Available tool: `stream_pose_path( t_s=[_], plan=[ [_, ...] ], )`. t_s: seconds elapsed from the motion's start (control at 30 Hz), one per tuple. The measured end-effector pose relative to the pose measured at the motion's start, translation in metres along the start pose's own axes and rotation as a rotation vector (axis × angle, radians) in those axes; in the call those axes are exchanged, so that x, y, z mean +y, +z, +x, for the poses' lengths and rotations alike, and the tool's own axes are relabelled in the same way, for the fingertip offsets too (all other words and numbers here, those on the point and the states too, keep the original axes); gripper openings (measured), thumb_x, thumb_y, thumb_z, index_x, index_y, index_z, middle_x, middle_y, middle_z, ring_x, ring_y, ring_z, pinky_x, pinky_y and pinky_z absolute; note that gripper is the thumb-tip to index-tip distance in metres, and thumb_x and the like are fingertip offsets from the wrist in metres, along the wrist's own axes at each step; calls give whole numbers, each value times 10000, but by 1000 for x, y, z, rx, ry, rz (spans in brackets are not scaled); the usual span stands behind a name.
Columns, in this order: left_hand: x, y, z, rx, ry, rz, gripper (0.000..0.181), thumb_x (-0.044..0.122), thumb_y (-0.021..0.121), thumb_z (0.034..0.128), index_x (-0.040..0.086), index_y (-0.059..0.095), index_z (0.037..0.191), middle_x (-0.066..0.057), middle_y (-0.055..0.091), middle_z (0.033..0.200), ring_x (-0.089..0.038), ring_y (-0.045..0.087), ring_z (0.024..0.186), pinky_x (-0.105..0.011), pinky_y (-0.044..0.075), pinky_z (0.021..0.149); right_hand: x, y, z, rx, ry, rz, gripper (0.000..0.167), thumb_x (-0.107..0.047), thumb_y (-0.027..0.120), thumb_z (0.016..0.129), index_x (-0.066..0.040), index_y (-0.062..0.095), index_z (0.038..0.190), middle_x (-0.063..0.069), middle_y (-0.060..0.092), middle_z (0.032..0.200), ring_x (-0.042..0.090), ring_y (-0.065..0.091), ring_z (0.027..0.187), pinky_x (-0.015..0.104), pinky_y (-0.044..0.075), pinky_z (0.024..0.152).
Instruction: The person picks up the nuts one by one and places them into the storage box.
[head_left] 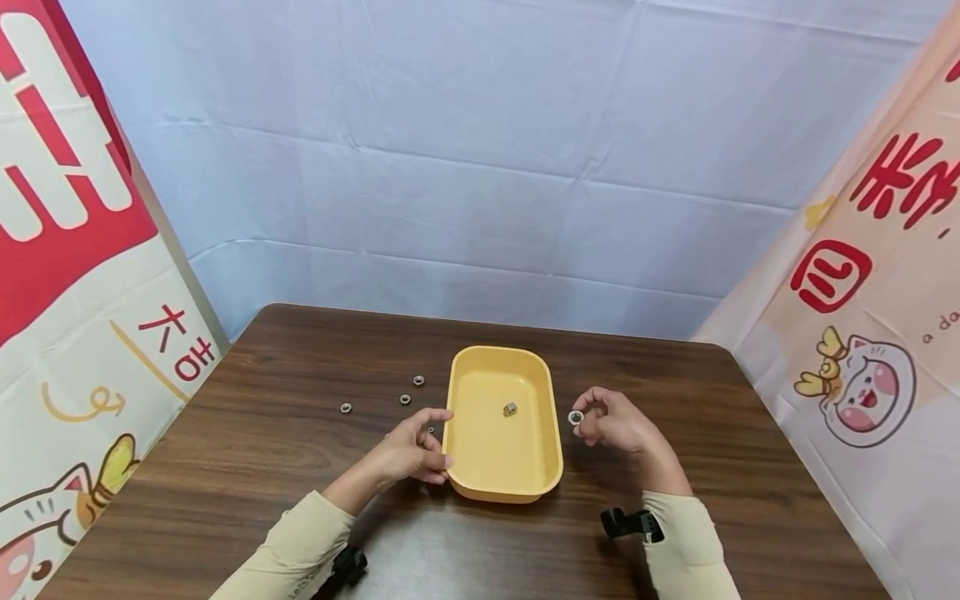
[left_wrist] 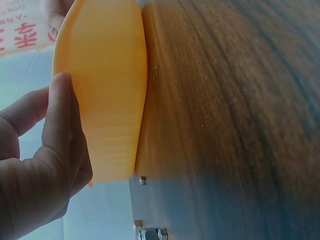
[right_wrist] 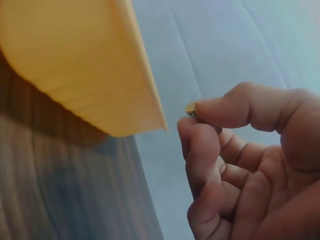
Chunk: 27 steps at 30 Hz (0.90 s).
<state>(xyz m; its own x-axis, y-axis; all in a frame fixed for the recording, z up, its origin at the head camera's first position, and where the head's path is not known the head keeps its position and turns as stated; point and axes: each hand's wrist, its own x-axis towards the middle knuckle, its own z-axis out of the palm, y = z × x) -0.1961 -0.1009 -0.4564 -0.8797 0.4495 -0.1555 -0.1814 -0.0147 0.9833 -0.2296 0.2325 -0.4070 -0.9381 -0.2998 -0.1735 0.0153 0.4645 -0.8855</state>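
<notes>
A yellow rectangular tray [head_left: 501, 475] sits on the brown table. My left hand [head_left: 411, 450] holds its left rim, thumb and index fingertip on the edge; the left wrist view shows these fingers against the tray's wall [left_wrist: 107, 90]. To the right of the tray, my right hand [head_left: 618, 423] pinches a silver metal nut [head_left: 571, 416] between thumb and fingertips, apart from the tray. In the right wrist view only a small edge of the nut [right_wrist: 190, 108] shows past the thumb. Inside the tray lies a small cluster of metal nuts [head_left: 510, 409]; its exact number is unclear.
Left of the tray, several metal nuts lie on the table [head_left: 300, 358], among them one nut [head_left: 346, 406] farthest left and a tiny nut [head_left: 431, 430] beside my left hand. A pale cloth [head_left: 465, 208] hangs behind the table, with printed banners at both sides.
</notes>
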Motion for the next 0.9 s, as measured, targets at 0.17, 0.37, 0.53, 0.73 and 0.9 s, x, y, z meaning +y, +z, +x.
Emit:
stream_pose_path(
  t_s=[0.17,0.37,0.53,0.73,0.9],
  plan=[
    [-1,0,-1,-1,-7,-4,698,-139,639,777,-26,298,1375,-127,531,744,-207,618,601,-361,554,574,-5,3,-1,-14,3,1,286,74,592,735,70,483,1000,96,562,714,224,547,596,320,444,526],
    [-1,1,-1,-1,-11,-2,694,-137,643,772,-24,307,1368,-127,533,739,-209,621,604,-359,554,574,-12,3,0,-22,4,-9,280,75,597,730,45,496,990,100,551,716,228,542,595,313,422,518],
    [0,2,1,-4,-12,6,697,-134,654,766,-24,308,1361,-123,533,740,-208,620,603,-355,553,573,-17,3,3,-24,3,-11,271,95,570,726,48,502,984,104,552,696,225,532,585,299,412,508],
    [1,2,1,2,-17,6,705,-147,653,758,-22,300,1356,-126,519,738,-215,618,592,-358,552,558,-21,4,11,-38,8,-7,275,85,573,724,43,501,985,111,559,711,229,533,588,310,401,501],
    [3,2,0,1,-19,5,704,-146,649,761,-27,292,1355,-128,526,729,-217,618,593,-360,551,556,-24,7,19,-59,-1,-25,266,62,593,737,44,508,988,121,568,754,277,560,614,338,425,517]
  ],
)
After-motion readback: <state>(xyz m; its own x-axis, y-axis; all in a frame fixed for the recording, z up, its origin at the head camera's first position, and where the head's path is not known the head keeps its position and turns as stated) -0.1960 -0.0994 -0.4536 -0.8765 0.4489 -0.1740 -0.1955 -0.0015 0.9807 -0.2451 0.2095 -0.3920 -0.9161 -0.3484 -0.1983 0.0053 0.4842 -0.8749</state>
